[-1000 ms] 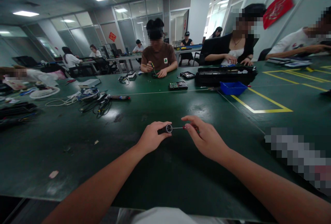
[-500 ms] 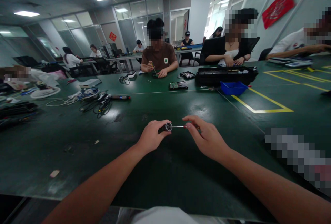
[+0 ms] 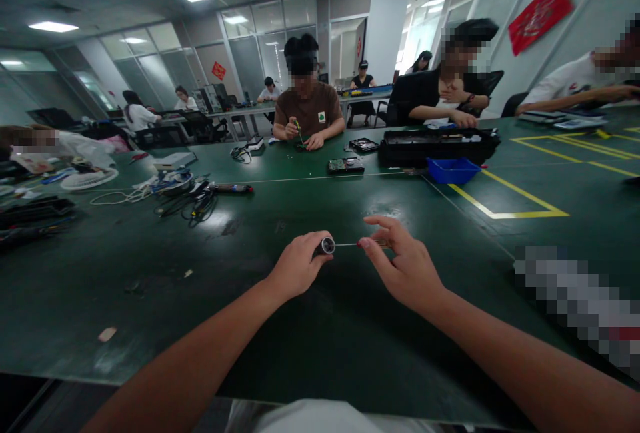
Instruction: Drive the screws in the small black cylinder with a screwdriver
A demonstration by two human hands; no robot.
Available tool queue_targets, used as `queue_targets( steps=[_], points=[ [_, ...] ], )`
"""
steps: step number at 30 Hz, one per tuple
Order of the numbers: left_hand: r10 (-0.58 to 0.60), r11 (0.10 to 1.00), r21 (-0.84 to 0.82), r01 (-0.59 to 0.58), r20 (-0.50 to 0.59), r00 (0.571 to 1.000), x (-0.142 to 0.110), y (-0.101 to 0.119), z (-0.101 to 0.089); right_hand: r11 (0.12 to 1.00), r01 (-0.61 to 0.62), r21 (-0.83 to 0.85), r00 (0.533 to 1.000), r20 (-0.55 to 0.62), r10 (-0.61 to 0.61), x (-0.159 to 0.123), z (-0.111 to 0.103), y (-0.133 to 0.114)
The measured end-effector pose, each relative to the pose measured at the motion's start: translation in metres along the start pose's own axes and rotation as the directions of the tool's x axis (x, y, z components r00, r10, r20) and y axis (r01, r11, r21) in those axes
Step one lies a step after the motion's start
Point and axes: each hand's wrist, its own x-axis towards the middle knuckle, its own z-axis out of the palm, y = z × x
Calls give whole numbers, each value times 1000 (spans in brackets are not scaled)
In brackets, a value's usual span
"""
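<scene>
My left hand (image 3: 300, 264) is wrapped round a small dark cylinder (image 3: 328, 246) with a silvery rim, its round end turned toward me. What the cylinder belongs to cannot be made out. In my right hand (image 3: 406, 261) is a screwdriver (image 3: 348, 244) with a thin metal shaft and a partly hidden handle, red near the shaft. The shaft points left and its tip reaches the right side of the cylinder. My right thumb lies against the handle, while the index finger is raised off it. Both hands are above the green table (image 3: 320, 340).
A blue tray (image 3: 453, 171) and a long black casing (image 3: 440, 146) lie ahead to the right. A circuit board (image 3: 346, 165) sits before a co-worker (image 3: 309, 110). Tangled cables (image 3: 193, 200) are at left, a blurred-out object (image 3: 580, 306) at right.
My right index finger has lifted and spread away from the screwdriver handle. The cylinder has turned slightly in my left hand. Across the table, a co-worker's hands have shifted over the black casing.
</scene>
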Motion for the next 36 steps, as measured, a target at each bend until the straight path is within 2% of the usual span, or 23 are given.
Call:
queue_targets(
  steps=[6,13,22,30,36],
  points=[
    [4,997,-82,-5,-11,1000,1,-1,0,1000,-11,21,999,-42,12,1,2,4],
    [19,999,-29,-19,-1,1000,2,-3,-2,1000,26,7,999,-40,-26,1,3,7],
    [-55,994,-94,54,-7,998,0,-2,1,998,62,-10,998,-29,-62,1,2,6],
    [22,999,-26,-21,24,999,2,-6,0,995,94,-27,995,-20,-95,2,1,6],
    [26,996,-84,-26,3,1000,1,-5,2,996,82,-34,996,-23,-83,1,1,6]
  ],
)
